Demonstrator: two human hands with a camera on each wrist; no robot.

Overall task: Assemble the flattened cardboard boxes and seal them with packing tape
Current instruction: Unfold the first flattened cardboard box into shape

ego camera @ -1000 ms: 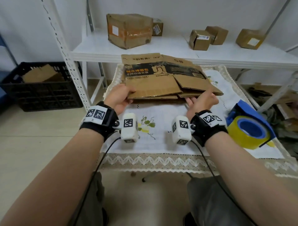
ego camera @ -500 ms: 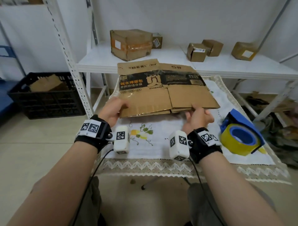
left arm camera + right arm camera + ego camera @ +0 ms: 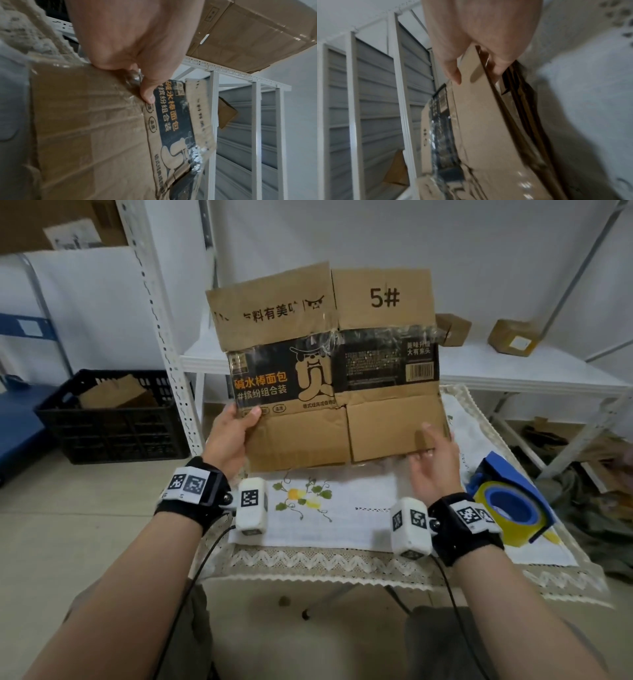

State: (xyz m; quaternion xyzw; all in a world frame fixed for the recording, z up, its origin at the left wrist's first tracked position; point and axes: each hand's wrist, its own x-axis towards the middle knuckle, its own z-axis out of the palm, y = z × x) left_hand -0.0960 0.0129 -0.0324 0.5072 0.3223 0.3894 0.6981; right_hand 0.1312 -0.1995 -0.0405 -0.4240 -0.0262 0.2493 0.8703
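A flattened brown cardboard box [image 3: 329, 371] with a black printed band and "5#" on a top flap stands upright above the table. My left hand [image 3: 236, 433] grips its left edge, thumb on the front face [image 3: 147, 94]. My right hand [image 3: 433, 455] pinches the lower right flap, thumb in front and fingers behind [image 3: 453, 73]. More flat cardboard layers [image 3: 522, 108] show behind that flap. A yellow tape roll in a blue dispenser [image 3: 507, 508] lies on the table to the right of my right wrist.
The table has a white embroidered cloth [image 3: 342, 515] with a lace edge. A white metal shelf [image 3: 513, 371] behind it holds small brown boxes [image 3: 513, 338]. A black crate [image 3: 113, 416] with cardboard sits on the floor at the left.
The flattened box has been lifted off the table and tipped upright to face me. Both hands rose with it and the head view tilted up.
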